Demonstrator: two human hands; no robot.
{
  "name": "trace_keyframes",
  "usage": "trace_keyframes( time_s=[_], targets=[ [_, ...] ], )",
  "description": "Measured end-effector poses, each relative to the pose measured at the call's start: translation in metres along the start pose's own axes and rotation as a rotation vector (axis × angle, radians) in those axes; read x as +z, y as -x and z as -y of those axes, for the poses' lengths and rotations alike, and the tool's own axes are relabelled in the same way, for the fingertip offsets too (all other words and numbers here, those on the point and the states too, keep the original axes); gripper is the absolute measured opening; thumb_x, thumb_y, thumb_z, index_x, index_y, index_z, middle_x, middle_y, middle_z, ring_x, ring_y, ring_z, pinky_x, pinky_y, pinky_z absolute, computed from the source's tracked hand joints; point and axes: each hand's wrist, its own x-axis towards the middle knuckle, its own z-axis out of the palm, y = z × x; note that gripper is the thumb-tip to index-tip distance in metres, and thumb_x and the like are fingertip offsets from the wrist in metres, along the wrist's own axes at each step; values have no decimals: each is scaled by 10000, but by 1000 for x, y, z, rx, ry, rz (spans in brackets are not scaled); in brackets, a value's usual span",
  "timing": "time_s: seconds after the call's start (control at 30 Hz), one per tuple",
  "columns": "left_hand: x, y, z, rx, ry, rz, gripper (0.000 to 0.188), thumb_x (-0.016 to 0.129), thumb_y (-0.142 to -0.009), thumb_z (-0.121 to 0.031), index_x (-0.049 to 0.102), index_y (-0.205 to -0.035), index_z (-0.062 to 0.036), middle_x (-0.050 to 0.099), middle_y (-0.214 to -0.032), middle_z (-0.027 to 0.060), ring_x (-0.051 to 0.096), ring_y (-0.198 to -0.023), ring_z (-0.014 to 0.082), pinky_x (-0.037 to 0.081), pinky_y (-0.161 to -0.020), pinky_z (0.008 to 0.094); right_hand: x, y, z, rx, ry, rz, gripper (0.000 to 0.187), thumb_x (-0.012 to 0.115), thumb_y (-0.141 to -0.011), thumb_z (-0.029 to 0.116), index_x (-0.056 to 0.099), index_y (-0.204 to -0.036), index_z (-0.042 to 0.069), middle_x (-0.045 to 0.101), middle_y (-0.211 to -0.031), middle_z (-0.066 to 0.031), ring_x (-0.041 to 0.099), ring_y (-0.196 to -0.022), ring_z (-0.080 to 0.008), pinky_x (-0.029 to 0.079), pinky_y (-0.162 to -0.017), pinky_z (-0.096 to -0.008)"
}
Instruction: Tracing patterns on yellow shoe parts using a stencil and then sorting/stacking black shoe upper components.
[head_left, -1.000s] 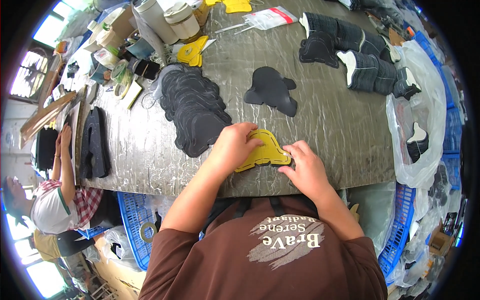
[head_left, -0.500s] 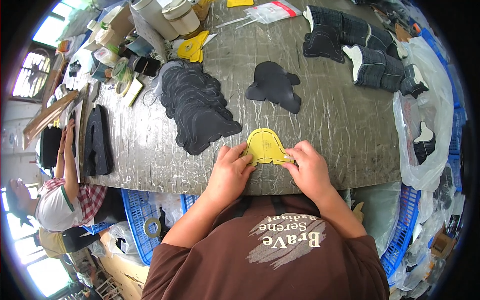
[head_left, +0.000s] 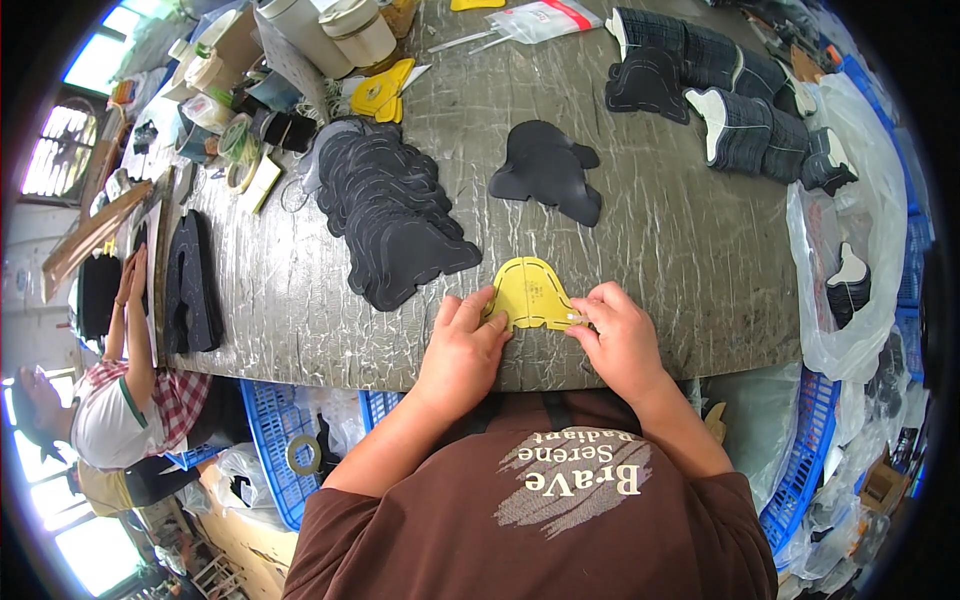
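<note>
A yellow curved template with dashed slots lies flat on the table in front of me. My left hand is closed at its left edge, fingertips and thumb on it. At its lower right corner my right hand is pinched. A small whitish tip shows between those fingers, too little to name. Whether a black piece lies under the template is hidden. Beyond it are loose black cut pieces, overlapping. To the left, a fanned stack of similar black pieces carries pale marked lines.
Bundled black pieces with white edges sit at the far right, near a clear plastic bag. Yellow templates and jars stand far left. Blue baskets are below the table edge. A co-worker works at left.
Both my hands and the yellow template stay almost where they were. The co-worker's hands at the left have shifted slightly.
</note>
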Motion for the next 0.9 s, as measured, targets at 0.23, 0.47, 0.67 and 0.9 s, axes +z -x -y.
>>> trace_keyframes(
  time_s=[0.23, 0.47, 0.67, 0.9],
  targets=[
    [2, -3, -17, 89, -157, 189, 365, 588, -783, -47, 633, -1145, -22, 570, -1165, 198, 567, -960, 348, 490, -833, 428, 0, -1, 0, -4, -2, -7, 294, 763, -724, 98, 664, -993, 32, 582, -914, -94, 632, -784, -285, 514, -689, -392],
    [12, -4, -39, 195, -523, 326, 759, 645, -748, -562, 572, -1292, -38, 548, -1173, 347, 553, -1072, 422, 492, -915, 436, -3, -19, 0, -50, -78, -22, 178, 696, -805, 85, 636, -948, -2, 574, -934, -116, 618, -780, -317, 502, -687, -391],
    [11, -6, -41, 191, -482, 335, 762, 644, -747, -558, 589, -1193, 57, 563, -1154, 347, 547, -1057, 410, 487, -910, 441, -3, -51, 34, -143, -188, -97, 114, 605, -890, 79, 561, -872, -25, 581, -896, -159, 594, -752, -355, 488, -679, -395],
    [11, -2, -44, 251, -472, 348, 702, 656, -746, -543, 641, -1057, 87, 584, -1132, 327, 547, -1063, 465, 508, -887, 462, 20, -61, 45, 47, -574, 212, 108, 622, -870, 78, 557, -865, -8, 616, -761, -170, 613, -713, -353, 486, -647, -404]
  ],
)
